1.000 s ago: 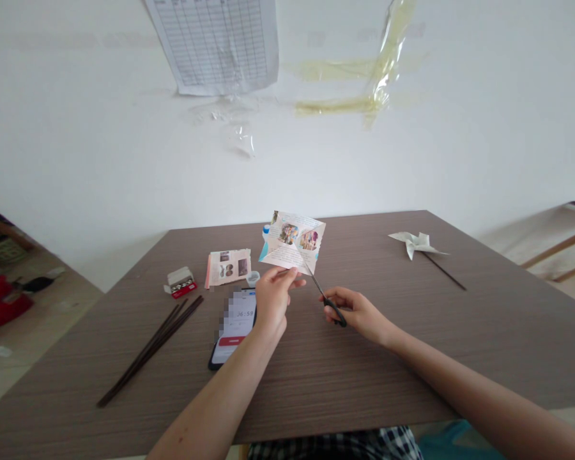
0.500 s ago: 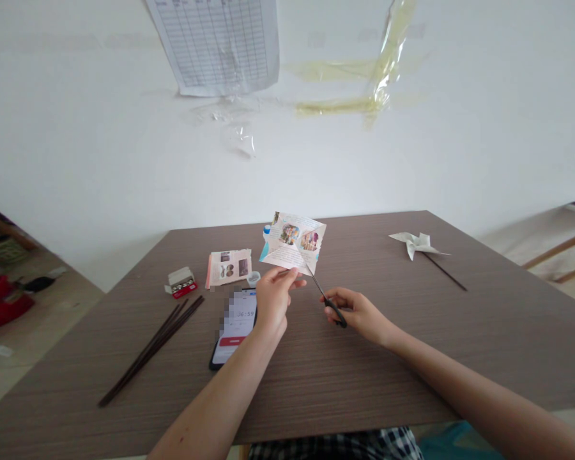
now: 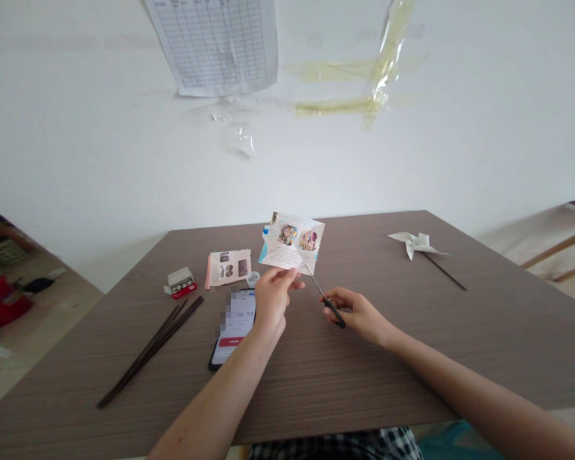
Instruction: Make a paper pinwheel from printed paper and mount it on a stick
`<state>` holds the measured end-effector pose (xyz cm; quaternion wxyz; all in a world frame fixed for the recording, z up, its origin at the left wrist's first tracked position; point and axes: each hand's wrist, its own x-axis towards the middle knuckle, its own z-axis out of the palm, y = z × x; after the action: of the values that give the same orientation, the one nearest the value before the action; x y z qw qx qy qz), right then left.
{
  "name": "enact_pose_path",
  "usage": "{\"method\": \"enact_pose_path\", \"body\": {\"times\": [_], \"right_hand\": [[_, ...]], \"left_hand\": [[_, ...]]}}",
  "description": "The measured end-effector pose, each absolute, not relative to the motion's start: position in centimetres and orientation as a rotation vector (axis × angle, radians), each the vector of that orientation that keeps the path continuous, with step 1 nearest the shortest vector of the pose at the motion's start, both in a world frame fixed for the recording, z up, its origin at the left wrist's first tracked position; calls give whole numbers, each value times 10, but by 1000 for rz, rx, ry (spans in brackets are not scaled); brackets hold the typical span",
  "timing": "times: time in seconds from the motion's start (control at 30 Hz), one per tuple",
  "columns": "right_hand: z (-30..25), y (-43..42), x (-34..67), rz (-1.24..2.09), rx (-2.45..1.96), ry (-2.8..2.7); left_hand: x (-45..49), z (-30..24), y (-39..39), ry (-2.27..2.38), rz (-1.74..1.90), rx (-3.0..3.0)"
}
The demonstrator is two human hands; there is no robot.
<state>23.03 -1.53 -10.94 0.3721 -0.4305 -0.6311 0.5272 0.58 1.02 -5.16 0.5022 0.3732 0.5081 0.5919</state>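
Note:
My left hand point(image 3: 274, 295) pinches the lower edge of a square sheet of printed paper point(image 3: 287, 252), held up above the table. Diagonal crease or cut lines run in from its corners toward the middle. My right hand point(image 3: 357, 313) is closed around the black handles of a pair of scissors point(image 3: 334, 312). The scissor blades meet the paper at its lower right corner, along a diagonal line. Below my left wrist lies a phone point(image 3: 230, 332) showing a timer, partly covered by the forearm.
On the brown table point(image 3: 364, 383), dark thin sticks point(image 3: 148, 354) lie at left beside a small red-and-white box point(image 3: 181, 284). A stack of printed paper point(image 3: 227, 268) and a small clear cup point(image 3: 252, 279) are behind the phone. A white paper pinwheel point(image 3: 414, 244) lies at right.
Almost nothing differs. The scissor blades look slightly more closed at the paper's corner, and both hands stay nearly in place.

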Motion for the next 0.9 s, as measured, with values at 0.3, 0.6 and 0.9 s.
{"method": "enact_pose_path", "body": {"times": [0.3, 0.6, 0.9], "right_hand": [[-108, -15, 230, 1373, -1099, -1589], [-107, -14, 229, 1374, -1093, -1572], [-108, -14, 228, 1380, -1096, -1545]], "left_hand": [[8, -51, 9, 1242, 1398, 913], [9, -52, 7, 1262, 1373, 913], [10, -50, 6, 1257, 1379, 901]]}}
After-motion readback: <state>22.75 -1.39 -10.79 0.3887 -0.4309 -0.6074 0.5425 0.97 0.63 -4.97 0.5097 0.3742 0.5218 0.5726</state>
